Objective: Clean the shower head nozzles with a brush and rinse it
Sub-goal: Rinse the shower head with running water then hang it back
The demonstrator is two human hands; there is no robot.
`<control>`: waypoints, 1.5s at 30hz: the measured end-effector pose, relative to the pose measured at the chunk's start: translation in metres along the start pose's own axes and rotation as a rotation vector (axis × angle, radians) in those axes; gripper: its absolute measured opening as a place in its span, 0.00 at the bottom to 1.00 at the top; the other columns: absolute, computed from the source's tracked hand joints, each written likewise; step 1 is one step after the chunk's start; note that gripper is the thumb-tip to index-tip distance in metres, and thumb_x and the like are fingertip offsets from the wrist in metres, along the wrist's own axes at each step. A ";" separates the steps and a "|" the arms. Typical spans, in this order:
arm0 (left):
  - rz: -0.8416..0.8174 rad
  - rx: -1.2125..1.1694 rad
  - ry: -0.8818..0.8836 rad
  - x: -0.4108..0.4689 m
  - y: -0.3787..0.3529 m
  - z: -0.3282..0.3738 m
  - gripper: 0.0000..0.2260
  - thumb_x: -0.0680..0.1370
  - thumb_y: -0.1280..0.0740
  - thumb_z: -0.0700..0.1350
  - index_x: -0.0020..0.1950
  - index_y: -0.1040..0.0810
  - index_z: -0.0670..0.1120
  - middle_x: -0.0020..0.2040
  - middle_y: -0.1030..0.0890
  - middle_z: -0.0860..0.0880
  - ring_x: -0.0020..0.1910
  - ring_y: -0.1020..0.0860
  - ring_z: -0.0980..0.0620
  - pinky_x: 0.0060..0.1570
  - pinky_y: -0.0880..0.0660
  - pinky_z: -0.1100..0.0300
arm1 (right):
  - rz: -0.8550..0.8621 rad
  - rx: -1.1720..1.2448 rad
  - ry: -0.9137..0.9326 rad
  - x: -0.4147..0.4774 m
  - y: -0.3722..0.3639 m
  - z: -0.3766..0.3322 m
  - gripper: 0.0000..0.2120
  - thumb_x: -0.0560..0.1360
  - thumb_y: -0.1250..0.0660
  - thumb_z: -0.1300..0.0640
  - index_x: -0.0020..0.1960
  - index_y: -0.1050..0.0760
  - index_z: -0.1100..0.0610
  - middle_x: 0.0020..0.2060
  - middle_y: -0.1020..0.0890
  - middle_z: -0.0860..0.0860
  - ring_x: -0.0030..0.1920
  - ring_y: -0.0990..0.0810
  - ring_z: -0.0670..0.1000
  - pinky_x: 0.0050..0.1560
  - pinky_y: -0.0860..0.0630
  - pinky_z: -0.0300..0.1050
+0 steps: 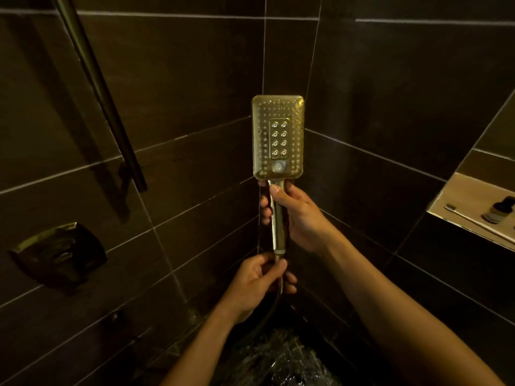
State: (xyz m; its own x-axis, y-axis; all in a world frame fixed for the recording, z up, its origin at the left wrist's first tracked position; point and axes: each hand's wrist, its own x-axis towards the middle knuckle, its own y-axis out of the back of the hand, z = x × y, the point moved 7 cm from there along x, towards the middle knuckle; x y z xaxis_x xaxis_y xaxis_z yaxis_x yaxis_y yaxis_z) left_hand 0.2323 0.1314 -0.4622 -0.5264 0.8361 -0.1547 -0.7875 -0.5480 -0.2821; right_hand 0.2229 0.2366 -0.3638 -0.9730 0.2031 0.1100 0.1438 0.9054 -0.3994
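Note:
A gold rectangular shower head stands upright in the middle of the view, its nozzle face turned toward me and dotted with water drops. My right hand is wrapped around its handle just under the head. My left hand pinches the hose where it joins the handle's lower end. A brush with a pale handle lies on the niche shelf at the far right, apart from both hands.
Dark tiled walls meet in a corner behind the shower head. A dark rail slants down the left wall above a metal valve plate. A small dark bottle stands on the niche shelf. Wet floor glistens below.

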 end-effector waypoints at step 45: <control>0.357 0.452 -0.264 -0.064 0.014 0.023 0.07 0.79 0.28 0.45 0.42 0.13 0.46 0.35 0.13 0.47 0.33 0.14 0.55 0.34 0.22 0.66 | 0.162 -0.813 0.101 -0.057 -0.029 -0.010 0.21 0.74 0.24 0.58 0.64 0.25 0.54 0.52 0.13 0.51 0.53 0.14 0.47 0.54 0.16 0.50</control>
State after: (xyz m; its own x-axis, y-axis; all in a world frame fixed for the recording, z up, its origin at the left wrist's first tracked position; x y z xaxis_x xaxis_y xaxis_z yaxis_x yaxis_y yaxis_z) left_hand 0.2474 0.0699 -0.4342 -0.7977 0.5963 0.0900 -0.5757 -0.7975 0.1807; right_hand 0.2756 0.2027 -0.3491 -0.9137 0.3511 0.2047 0.4038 0.8409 0.3602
